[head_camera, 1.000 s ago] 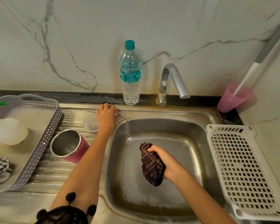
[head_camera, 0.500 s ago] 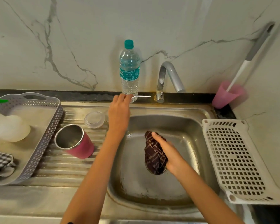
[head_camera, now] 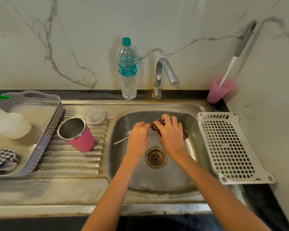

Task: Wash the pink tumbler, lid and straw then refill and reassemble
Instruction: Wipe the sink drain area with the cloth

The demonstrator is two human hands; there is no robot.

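- Left hand (head_camera: pixel 138 135) has brought the straw (head_camera: pixel 121 140) to the right hand (head_camera: pixel 171 132).
- Left grip pinches it; right grip clutches a cloth (head_camera: pixel 158 125).
- Tumbler (head_camera: pixel 77 134), lid (head_camera: pixel 95 115) lie left of the grips; refill, reassembly remain.

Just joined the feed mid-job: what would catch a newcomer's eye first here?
Both hands meet over the sink basin: the left hand grips a thin metal straw while the right hand holds a dark cloth against it. On the drainboard to the left stands the pink tumbler, with the clear lid just behind it.
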